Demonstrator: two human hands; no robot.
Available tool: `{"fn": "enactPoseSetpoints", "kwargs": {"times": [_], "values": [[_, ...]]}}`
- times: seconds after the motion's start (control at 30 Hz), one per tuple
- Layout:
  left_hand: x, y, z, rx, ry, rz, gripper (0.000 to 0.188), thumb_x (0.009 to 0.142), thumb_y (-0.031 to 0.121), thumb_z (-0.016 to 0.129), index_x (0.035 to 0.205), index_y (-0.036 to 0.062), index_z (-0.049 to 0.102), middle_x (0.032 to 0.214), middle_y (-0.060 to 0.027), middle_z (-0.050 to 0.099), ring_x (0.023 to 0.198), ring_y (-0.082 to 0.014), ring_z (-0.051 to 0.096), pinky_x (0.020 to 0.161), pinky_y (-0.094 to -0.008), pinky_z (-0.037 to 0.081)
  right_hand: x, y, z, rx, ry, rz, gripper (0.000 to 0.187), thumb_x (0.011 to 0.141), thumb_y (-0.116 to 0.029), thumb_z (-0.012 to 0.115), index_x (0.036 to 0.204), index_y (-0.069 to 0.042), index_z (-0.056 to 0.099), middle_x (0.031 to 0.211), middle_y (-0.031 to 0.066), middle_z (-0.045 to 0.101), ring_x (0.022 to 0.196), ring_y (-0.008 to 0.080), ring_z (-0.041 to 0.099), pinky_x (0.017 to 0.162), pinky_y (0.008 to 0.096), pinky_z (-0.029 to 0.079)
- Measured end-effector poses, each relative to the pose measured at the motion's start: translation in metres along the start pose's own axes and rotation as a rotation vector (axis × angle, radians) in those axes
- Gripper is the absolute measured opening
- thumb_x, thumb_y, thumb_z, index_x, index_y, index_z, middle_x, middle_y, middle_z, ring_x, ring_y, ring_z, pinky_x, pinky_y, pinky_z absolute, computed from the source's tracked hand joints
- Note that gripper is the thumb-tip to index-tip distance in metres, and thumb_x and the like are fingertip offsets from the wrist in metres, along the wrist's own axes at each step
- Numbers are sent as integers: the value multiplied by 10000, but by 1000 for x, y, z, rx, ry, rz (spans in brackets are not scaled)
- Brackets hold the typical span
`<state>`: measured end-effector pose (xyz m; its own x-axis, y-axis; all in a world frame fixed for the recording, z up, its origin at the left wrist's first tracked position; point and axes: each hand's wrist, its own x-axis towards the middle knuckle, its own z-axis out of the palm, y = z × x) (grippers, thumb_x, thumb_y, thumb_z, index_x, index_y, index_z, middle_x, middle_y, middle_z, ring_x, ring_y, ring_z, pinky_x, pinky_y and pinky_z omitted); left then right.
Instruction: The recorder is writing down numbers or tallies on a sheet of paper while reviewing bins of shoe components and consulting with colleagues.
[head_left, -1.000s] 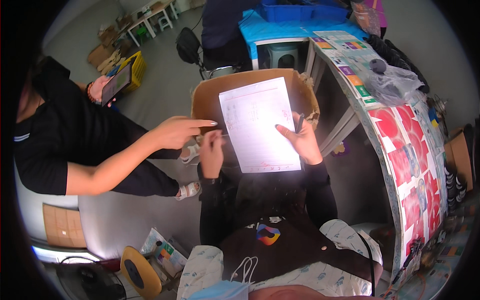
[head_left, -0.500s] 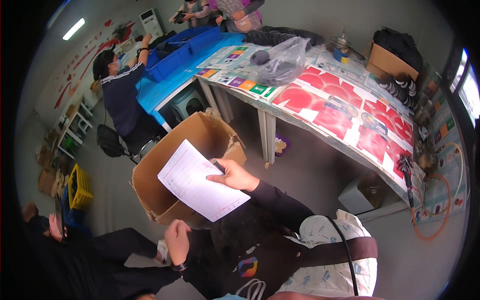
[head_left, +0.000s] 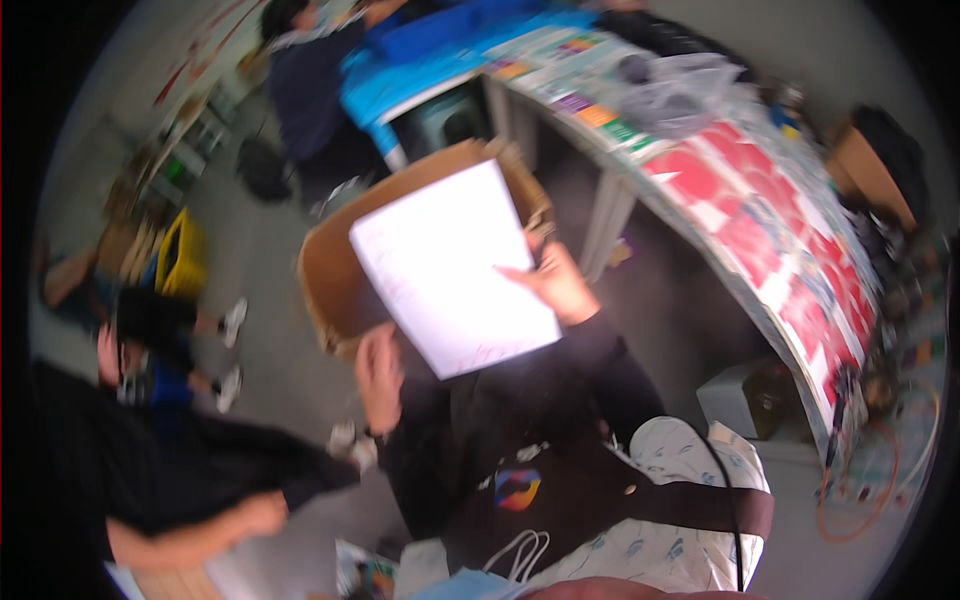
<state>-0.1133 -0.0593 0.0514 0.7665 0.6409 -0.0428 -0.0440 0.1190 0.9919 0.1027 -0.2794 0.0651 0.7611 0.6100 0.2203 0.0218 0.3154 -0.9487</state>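
Observation:
My right hand (head_left: 562,287) grips a white sheet of paper (head_left: 455,270) by its right edge, the thumb lying on top. Faint handwriting and red marks show on the sheet, too blurred to read. Fingers beneath the paper are hidden, and the pen is hard to make out. Close to the sheet's lower left edge, my left hand (head_left: 380,378) is raised with its fingers loosely bent and nothing visible in them; whether it touches the paper is unclear. Behind the sheet stands an open brown cardboard box (head_left: 328,255).
A long table (head_left: 745,215) with red-patterned covering curves along the right, bearing a clear plastic bag (head_left: 680,95). A co-worker's forearm (head_left: 200,540) reaches in at lower left. Another person (head_left: 315,100) is beside the blue table (head_left: 375,85). A yellow crate (head_left: 182,255) stands left.
The view has swung, and surroundings shift right and up. My right hand has turned the paper more upright. My left hand has risen towards its lower left edge. The co-worker's forearm now shows at lower left.

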Motion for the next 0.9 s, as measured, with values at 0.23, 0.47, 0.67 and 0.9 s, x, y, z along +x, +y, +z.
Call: {"fn": "enactPoseSetpoints", "kwargs": {"times": [0.23,0.47,0.67,0.9], "values": [[34,-15,-16,-57,-198,100,448,1132,326,369,1306,4,627,850,51,489,678,-25,412,530,-189,267,33,12,27,217,-62,-18,396,946,-38,746,1325,2,637,1158,52,734,1038,136,681,930,307,519],[32,-13,-27,-41,-161,125,336,1105,223,458,1269,-10,636,844,51,564,627,-8,396,523,-186,264,48,28,43,152,-87,-14,401,946,-52,758,1323,13,640,1162,71,741,1029,146,689,911,309,523],[37,-12,-27,-4,-121,116,310,1092,192,493,1289,-7,627,880,47,611,609,7,381,522,-182,256,54,29,47,180,-68,14,407,941,-65,770,1318,17,642,1157,82,745,1020,146,693,902,314,530],[36,-9,-21,-57,-100,63,263,1046,152,588,1235,-15,660,904,57,630,675,-4,411,574,-203,283,52,31,42,162,-67,14,411,940,-82,778,1317,12,642,1153,83,747,1010,150,698,889,311,535]]}}
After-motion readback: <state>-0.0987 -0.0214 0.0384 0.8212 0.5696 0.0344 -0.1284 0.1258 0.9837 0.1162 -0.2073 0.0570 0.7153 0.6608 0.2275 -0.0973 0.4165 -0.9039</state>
